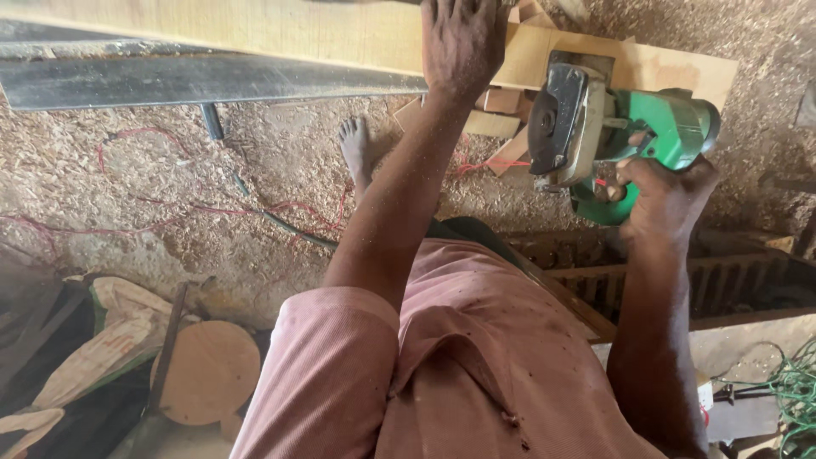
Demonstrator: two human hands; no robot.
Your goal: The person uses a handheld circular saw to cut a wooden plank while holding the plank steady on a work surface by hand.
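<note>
My left hand [461, 41] presses flat on a long pale wooden plank [280, 32] that runs across the top of the view. My right hand [661, 197] grips the handle of a green circular saw [625, 136] with a black guard. The saw sits at the plank's right end, over a lighter wooden board [671, 66]. Its blade is hidden behind the guard. One bare foot [357, 149] stands on the sawdust below the plank.
A dark metal bar [195, 81] lies under the plank. Sawdust covers the floor [127, 187], with red and green wires across it. Small wood offcuts [497, 106] lie near the saw. A round wooden disc [208, 370] and sacks sit at the lower left.
</note>
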